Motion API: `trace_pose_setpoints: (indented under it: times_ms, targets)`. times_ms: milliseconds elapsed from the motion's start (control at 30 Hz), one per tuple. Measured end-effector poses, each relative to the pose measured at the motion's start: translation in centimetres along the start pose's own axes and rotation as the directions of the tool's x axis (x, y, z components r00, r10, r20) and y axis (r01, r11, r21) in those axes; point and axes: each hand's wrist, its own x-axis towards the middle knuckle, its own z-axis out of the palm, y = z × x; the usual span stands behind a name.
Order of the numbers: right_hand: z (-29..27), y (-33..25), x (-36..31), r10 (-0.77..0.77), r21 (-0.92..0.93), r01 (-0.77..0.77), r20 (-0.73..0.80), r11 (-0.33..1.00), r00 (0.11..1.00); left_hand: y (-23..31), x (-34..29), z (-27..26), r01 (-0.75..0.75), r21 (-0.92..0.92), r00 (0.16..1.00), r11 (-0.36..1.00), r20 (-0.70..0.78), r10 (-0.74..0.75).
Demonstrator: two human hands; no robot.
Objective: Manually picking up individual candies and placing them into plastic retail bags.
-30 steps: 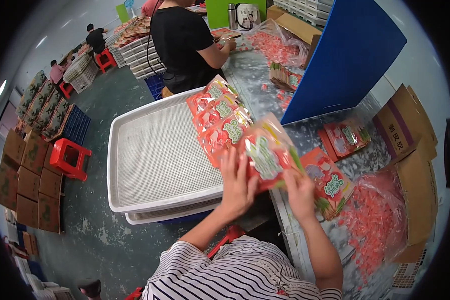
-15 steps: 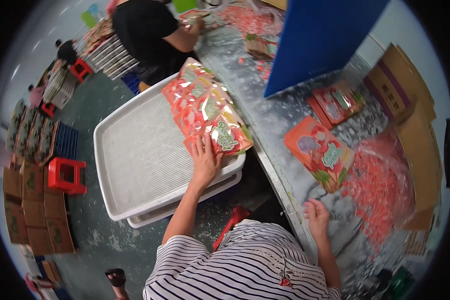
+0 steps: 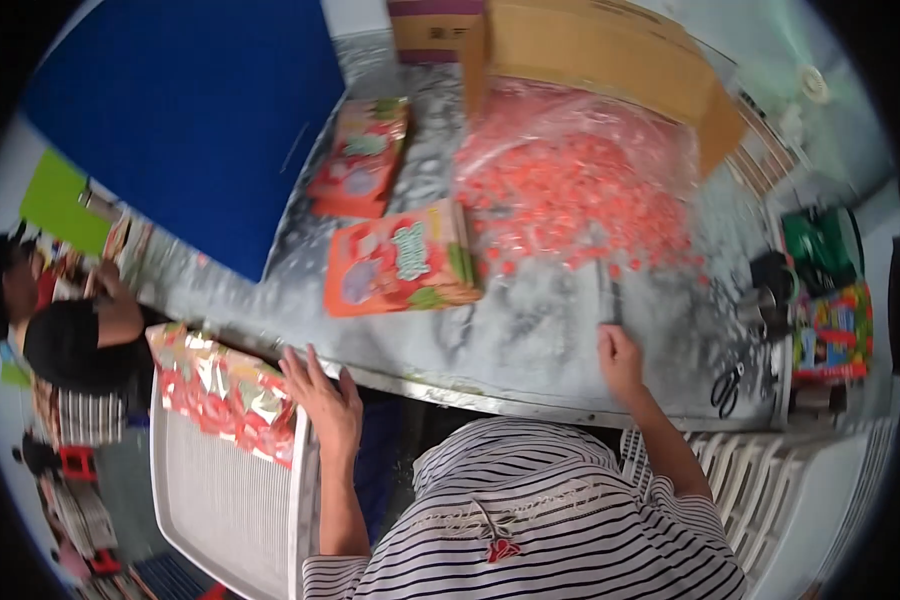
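My left hand (image 3: 328, 408), fingers spread, is over the table's front edge beside several filled, shiny red pouches (image 3: 225, 390). These pouches lie along one side of a white mesh-bottomed tray (image 3: 232, 515). My right hand (image 3: 623, 362) is closed around a thin metal tool (image 3: 612, 298) on the tabletop; its far end lies by the pink candies, and I cannot tell its exact kind. A heap of pink-red candies (image 3: 580, 195) spills from a clear plastic bag (image 3: 530, 110). Left of that heap, a stack of flat orange-red pouches (image 3: 400, 265) rests on the table.
A second pouch stack (image 3: 365, 155) lies farther back beside a tall blue board (image 3: 200, 130). An opened cardboard box (image 3: 590, 50) stands behind the candies. Black scissors (image 3: 727, 390) are at the table's right end. A co-worker in black (image 3: 80, 335) works at the far left.
My view has swung right toward the table. The left hand has come off the filled pouches on the tray. The right hand, empty before, now grips the thin metal tool.
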Motion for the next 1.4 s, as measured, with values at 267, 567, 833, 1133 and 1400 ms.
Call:
trace_pose_setpoints:
  times_ms: [267,567,833,1133,1400]
  targets:
    - [0.0,-1.1,-0.1,-0.131,-0.003,0.132,-0.181,0.991,0.975,9.2,9.2,7.0,-0.364,-0.165,0.929,0.917,0.008,0.371]
    - [0.2,-1.4,-0.2,-0.095,0.098,0.115,-0.187,0.989,0.978,5.5,14.2,18.2,-0.283,-0.053,0.942,0.958,0.174,0.288]
    - [-0.8,-1.8,0.4,-0.113,0.137,0.140,-0.191,0.981,0.975,6.4,13.2,18.1,-0.224,-0.241,0.964,0.944,0.088,0.251]
    - [-1.9,-2.5,4.6,0.360,0.730,-0.349,0.150,0.587,0.921,8.0,12.8,17.1,-0.124,-0.227,0.991,0.966,0.026,0.134]
    - [-12.0,-20.1,7.6,-0.257,0.804,0.566,-0.516,0.181,0.817,8.2,12.1,17.1,-0.115,-0.264,0.990,0.958,0.050,0.133]
